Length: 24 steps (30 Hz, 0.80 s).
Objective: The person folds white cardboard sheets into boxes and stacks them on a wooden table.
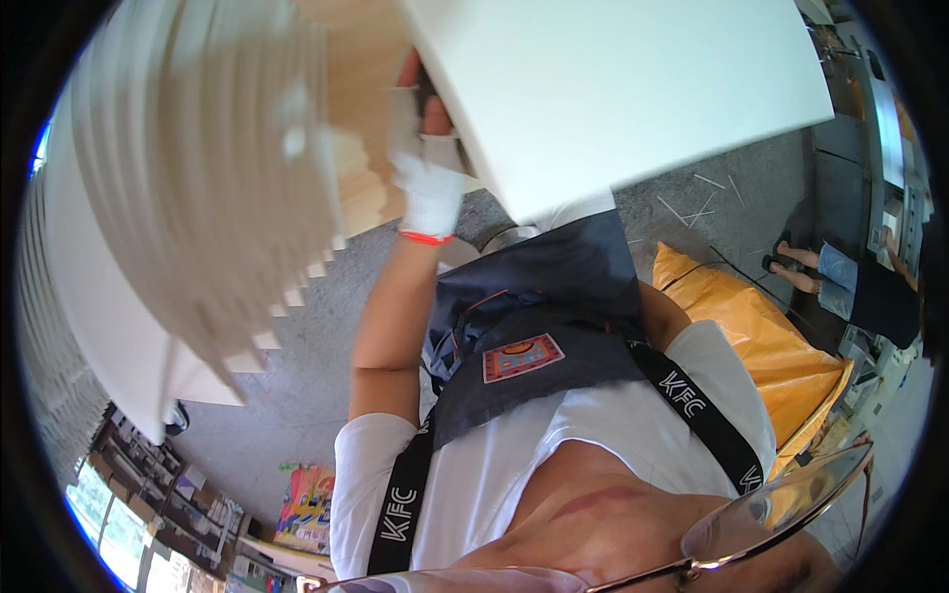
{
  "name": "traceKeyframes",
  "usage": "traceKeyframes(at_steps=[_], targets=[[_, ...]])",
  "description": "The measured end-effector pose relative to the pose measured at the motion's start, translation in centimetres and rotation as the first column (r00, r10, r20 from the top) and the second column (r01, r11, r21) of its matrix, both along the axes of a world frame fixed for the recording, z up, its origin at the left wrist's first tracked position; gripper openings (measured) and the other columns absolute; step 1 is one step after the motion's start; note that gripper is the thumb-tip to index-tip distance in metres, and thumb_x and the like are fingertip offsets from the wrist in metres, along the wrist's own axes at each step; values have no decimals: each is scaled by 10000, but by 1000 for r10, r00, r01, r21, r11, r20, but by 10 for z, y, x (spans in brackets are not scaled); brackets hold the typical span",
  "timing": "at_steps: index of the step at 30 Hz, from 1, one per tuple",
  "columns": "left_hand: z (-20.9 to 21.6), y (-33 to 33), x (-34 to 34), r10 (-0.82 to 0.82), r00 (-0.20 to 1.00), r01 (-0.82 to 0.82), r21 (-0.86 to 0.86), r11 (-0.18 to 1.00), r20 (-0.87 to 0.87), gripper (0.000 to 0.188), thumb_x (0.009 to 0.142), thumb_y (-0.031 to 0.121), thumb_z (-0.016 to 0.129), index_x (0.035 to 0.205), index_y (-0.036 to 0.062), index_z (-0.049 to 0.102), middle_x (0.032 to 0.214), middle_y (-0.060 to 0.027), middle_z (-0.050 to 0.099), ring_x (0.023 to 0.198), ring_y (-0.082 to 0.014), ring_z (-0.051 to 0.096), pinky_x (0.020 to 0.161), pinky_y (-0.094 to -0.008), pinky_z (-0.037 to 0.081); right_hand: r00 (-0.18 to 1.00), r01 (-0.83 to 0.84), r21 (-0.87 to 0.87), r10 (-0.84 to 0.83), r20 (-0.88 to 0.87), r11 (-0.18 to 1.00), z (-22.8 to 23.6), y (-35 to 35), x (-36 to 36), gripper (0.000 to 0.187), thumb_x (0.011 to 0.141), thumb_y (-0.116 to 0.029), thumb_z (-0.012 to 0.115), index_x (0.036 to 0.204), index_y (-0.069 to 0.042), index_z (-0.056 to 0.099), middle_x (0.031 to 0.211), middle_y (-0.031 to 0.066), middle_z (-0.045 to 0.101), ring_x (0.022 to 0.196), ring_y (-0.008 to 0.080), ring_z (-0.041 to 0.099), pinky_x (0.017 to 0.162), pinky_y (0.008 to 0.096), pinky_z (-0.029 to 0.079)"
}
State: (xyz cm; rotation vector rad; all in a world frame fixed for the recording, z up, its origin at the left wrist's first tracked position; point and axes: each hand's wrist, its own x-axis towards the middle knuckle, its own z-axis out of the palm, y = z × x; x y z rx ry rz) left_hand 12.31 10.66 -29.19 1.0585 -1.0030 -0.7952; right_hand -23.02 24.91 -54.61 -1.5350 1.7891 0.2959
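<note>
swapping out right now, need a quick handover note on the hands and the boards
Left hand: gloved, grip shut on the edge of a white board, held up above the chest.
Right hand: not in view.
Stack of white boards: at the left, blurred, apart from the held board.
Done: one board is lifted and in hand.
Left: that board is not yet set down.
Nearby: orange bag on the floor at the right, with another person beyond it.
</note>
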Motion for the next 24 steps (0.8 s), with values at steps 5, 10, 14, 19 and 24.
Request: traceKeyframes(at_steps=[5,10,14,19,24], targets=[[-28,1,12,120,990,-138,387,912,70,430,1025,226,415,1368,-25,476,1191,-151,629,1025,-253,645,927,-346,502,930,339,-449,-222,293,827,5,-96,-63,415,988,-331,508,1255,-29,605,1296,174,608,1232,311,550,1051,374,417],[-31,-16,3,25,879,5,62,998,-475,494,1012,275,395,1440,29,398,1364,-162,517,1207,-300,546,1004,-438,471,332,748,-309,72,940,587,175,-217,-36,453,1044,-333,395,1348,-33,543,1375,148,561,1277,241,529,1103,379,374],[-13,-26,4,-172,964,130,205,970,203,499,1016,290,365,1463,70,375,1466,-147,434,1320,-362,429,1088,-486,380,20,561,-156,175,984,813,260,-257,24,554,1012,-468,386,1345,-56,548,1338,129,585,1305,228,475,1125,366,321],[-61,-51,42,-170,882,226,79,971,-441,482,1013,264,347,1462,94,381,1490,-129,410,1332,-359,412,1095,-491,356,326,629,-193,-30,945,753,282,-240,56,905,933,-737,273,1456,-13,421,1508,213,402,1438,307,317,1168,341,217],[-57,-52,41,-205,931,140,226,964,302,462,1013,238,366,1441,68,397,1475,-121,431,1314,-346,434,1099,-457,356,301,657,-172,-47,952,734,285,-229,56,878,946,-715,304,1459,-12,423,1514,216,389,1430,295,329,1168,336,217]])
